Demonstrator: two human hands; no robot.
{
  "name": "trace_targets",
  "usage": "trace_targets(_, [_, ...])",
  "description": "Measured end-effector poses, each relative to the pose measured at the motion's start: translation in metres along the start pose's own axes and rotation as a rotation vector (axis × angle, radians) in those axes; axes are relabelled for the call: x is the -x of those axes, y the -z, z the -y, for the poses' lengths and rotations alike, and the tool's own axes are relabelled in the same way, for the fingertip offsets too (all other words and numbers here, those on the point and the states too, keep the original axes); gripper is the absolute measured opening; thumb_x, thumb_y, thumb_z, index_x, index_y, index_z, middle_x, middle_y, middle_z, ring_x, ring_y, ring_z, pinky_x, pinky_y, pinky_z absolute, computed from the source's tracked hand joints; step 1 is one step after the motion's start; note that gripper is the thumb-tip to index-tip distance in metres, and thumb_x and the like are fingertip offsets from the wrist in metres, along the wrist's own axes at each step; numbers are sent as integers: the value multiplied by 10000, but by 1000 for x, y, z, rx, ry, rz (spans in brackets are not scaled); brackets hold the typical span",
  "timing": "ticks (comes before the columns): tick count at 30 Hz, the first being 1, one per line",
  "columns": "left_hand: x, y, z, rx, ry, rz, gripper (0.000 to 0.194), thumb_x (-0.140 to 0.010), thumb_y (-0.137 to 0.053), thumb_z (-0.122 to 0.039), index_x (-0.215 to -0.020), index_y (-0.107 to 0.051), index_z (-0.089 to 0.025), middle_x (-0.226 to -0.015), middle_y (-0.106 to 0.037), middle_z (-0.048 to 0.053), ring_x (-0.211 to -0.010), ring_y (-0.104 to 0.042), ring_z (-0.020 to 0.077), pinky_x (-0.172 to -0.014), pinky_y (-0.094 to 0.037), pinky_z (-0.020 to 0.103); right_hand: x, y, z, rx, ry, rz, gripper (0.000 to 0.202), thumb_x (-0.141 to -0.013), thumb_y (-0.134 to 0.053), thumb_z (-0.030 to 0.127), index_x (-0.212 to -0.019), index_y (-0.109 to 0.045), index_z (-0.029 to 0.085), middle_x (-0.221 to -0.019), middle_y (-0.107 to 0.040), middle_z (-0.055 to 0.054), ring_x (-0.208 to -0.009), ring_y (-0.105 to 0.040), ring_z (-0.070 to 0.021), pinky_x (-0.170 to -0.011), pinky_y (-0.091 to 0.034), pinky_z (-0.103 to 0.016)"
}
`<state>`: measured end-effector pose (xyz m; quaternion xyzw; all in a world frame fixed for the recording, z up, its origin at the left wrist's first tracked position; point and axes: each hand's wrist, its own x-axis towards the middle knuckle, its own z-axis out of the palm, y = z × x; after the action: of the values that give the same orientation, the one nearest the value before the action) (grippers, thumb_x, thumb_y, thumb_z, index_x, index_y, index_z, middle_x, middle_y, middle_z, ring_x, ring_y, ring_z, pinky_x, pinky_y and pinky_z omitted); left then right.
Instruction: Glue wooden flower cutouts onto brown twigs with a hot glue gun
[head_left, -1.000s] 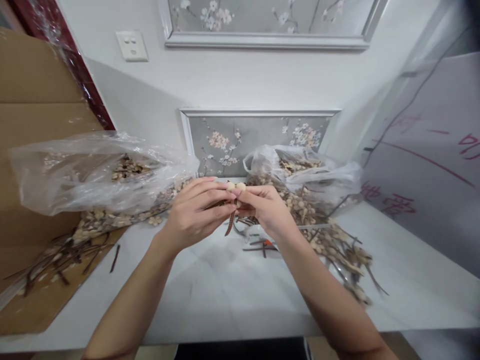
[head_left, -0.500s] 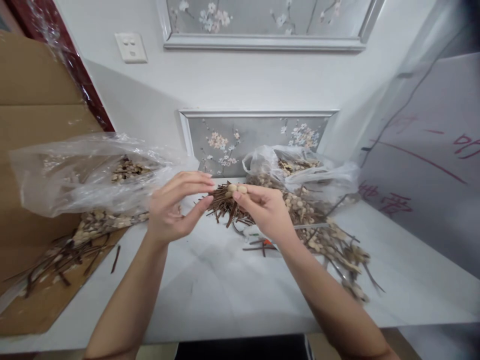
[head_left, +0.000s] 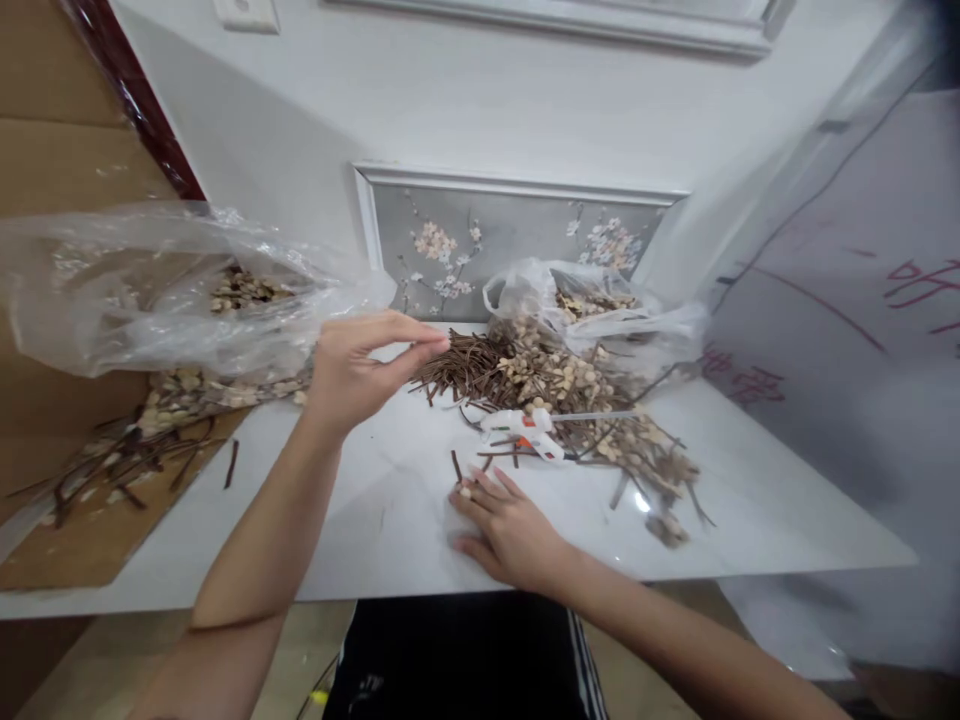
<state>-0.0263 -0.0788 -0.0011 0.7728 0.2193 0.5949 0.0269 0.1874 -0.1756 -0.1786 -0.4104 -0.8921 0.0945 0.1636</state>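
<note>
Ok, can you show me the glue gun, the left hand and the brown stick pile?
Glue gun (head_left: 516, 423): head view, on its white body.
Left hand (head_left: 348, 372): head view, middle of the hand.
Brown stick pile (head_left: 470, 365): head view, on its middle sticks.

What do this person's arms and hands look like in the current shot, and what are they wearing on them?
The left hand and right hand are ungloved, with no watch or bracelet visible. The forearms are uncovered, and no sleeve shows in the frame. Below, a black garment covers the lap, with white stripes along one side.
</note>
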Motion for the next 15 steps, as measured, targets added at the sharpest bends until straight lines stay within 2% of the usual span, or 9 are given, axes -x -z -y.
trace_targets(3, [20, -16, -4, -76, 25, 384, 88, -853, -687, -261, -873, -756, -210, -848, -781, 21, -776, -720, 162, -732, -544, 255, 0, 5, 0, -25, -10, 21, 515, -941, -506, 473, -1379, -520, 203, -1420, -544, -118, -1415, -357, -305, -1181, -230, -521])
trace_targets(5, [50, -30, 0, -207, 93, 663, 137, -893, -609, -250, -920, -740, -217, -891, -774, 30, -818, -716, 181, -760, -539, 280, 4, 5, -1, -59, -16, 31, 525, -940, -506, 479, -1402, -498, 232, -1451, -514, -101, -1424, -344, -300, -1176, -248, -515])
trace_targets(6, [69, -36, 4, -306, 122, 746, 170, -906, -563, -222, -928, -731, -210, -870, -768, 46, -826, -714, 196, -777, -539, 304, 6, 5, -1, -74, -16, 32, 532, -938, -507, 483, -1414, -487, 246, -1463, -501, -93, -1429, -333, -300, -1172, -259, -514])
trace_targets(8, [107, -47, 15, -343, 129, 793, 182, -870, -555, -155, -925, -727, -178, -843, -759, 84, -830, -711, 230, -797, -545, 350, 9, 5, -3, -94, -9, 22, 545, -933, -517, 484, -1430, -469, 264, -1479, -483, -86, -1439, -311, -299, -1166, -274, -515])
trace_targets(11, [150, -51, 31, -332, 137, 802, 307, -846, -510, -84, -1049, -711, -196, -999, -757, 79, -942, -695, 215, -878, -542, 363, 11, 2, -5, -113, -1, -41, 573, -909, -571, 449, -1435, -461, 252, -1486, -467, -116, -1427, -341, -292, -1152, -316, -502])
trace_targets(13, [162, -49, 38, -305, 135, 815, 392, -828, -495, -58, -1126, -695, -215, -1101, -737, 69, -1011, -673, 206, -920, -531, 367, 11, -2, -8, -126, -27, -116, 607, -893, -603, 389, -1447, -439, 203, -1471, -475, -155, -1388, -411, -280, -1125, -378, -468])
trace_targets(15, [165, -46, 41, -265, 118, 846, 434, -812, -505, -49, -1157, -690, -234, -1163, -715, 59, -1069, -647, 206, -964, -509, 379, 11, -8, -10, -124, -79, -192, 601, -893, -604, 339, -1441, -440, 155, -1426, -518, -180, -1337, -478, -273, -1094, -427, -447])
